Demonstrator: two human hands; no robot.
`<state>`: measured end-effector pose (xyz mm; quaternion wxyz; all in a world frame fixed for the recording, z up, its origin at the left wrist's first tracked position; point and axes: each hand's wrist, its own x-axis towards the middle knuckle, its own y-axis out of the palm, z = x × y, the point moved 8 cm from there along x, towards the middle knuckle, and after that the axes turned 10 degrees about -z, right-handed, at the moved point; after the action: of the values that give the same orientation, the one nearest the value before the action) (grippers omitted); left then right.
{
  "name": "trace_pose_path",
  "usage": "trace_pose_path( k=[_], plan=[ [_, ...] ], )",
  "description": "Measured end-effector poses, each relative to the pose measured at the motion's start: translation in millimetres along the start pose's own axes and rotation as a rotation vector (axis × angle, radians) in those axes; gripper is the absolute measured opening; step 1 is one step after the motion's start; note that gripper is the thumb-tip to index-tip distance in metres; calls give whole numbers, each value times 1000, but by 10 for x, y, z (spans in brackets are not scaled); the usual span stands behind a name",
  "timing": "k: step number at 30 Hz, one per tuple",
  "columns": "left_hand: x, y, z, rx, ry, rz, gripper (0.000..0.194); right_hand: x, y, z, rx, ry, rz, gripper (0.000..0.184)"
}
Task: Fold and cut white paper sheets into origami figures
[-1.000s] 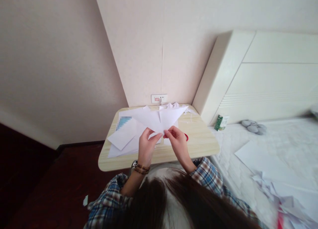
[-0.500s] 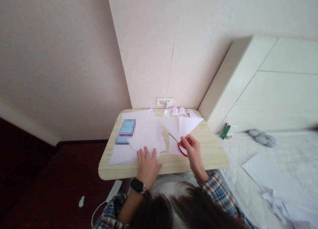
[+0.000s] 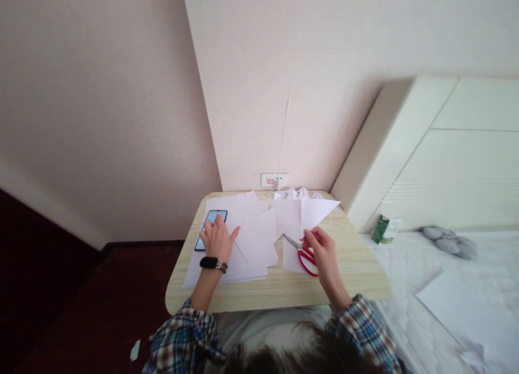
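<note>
My left hand lies over a smartphone, its fingertips on or just above the lit screen and its thumb spread out. The phone rests on white paper sheets at the table's left side. My right hand is closed, with thumb and forefinger pinching the lower tip of a creased white paper, whose upper right corner sticks out toward the table edge. Just left of and below those fingers lie red-handled scissors, partly over a small white sheet.
Several small folded paper pieces stand along the back of the wooden table, below a wall socket. At right, a mattress holds a green carton, a grey object and paper.
My left hand has moved from the lower edge of the sheets up and left onto the phone. My right hand stays at the creased paper. The view has tilted slightly.
</note>
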<state>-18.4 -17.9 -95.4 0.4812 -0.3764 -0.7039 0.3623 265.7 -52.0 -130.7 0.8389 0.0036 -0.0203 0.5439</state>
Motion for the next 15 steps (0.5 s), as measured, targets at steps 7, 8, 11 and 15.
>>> trace_pose_path(
  k=[7, 8, 11, 15],
  plan=[
    [-151, -64, -46, -233, -60, -9, 37, -133, -26, 141, 39, -26, 24, 31],
    [-186, -130, -95, -300, -55, -13, 38, -170, -17, 195, 43, -37, 30, 30],
    [-284, -333, -345, -566, 17, 55, 35, -309, 58, 417, 62, -82, 71, 26],
    [-457, -572, -768, -930, 127, 288, 19, -505, 174, 803, 115, -157, 128, 26]
  ],
)
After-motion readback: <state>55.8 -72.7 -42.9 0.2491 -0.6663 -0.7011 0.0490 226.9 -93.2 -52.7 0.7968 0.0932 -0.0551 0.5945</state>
